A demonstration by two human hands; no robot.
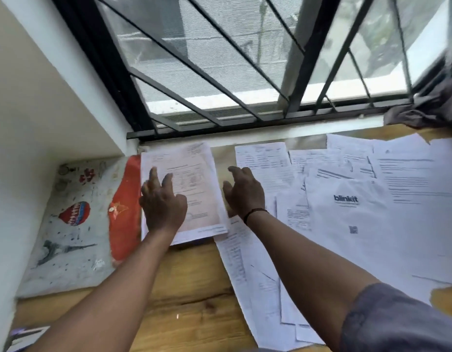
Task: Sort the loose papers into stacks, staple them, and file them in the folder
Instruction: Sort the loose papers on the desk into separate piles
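Stack (189,189) lies on counter (194,288) by window, left hand (161,201) flat on it, fingers straight; right hand (242,191) relaxed, empty, at its right edge. Loose papers (347,212) spread right. Best: pin stack, square edges before stapling

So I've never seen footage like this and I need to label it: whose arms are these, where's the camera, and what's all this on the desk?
There is no machine here. One camera sits on a person's head and looks down at their own two bare arms. The left hand rests with spread fingers on a tidy stack of papers. The right hand hovers just beside that stack, relaxed, with nothing in its grip. Loose printed sheets lie overlapping across the wooden desk to the right. Left of the stack lie a red folder and a printed pouch. A barred window is behind. No stapler is visible.
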